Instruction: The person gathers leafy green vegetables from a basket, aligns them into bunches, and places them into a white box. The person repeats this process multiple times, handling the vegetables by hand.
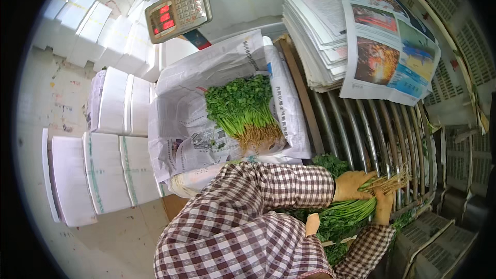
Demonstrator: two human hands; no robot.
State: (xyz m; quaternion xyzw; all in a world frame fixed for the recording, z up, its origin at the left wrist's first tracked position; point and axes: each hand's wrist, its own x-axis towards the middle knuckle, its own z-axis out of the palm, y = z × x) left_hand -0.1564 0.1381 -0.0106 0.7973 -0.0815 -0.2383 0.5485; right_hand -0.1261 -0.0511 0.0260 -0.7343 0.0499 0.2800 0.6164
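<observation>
At the right, my left hand (353,186) and my right hand (383,206) meet around the root end of a bunch of leafy green herbs, apparently coriander (350,210). Its pale roots (399,180) stick out to the right past my fingers, above a rack of metal bars. The stems bend back towards my body, and my left forearm hides part of the leaves. In front of me, a newspaper-lined white box (186,120) holds a laid-down pile of the same greens (242,110), roots towards my side.
A scale display with a keypad (179,12) shows red digits behind the box. Stacked newspapers (317,27) lie at the back right, over the metal-bar rack (372,131). White foam boxes (112,100) line the left. Newspaper-covered crates (430,240) stand at the lower right.
</observation>
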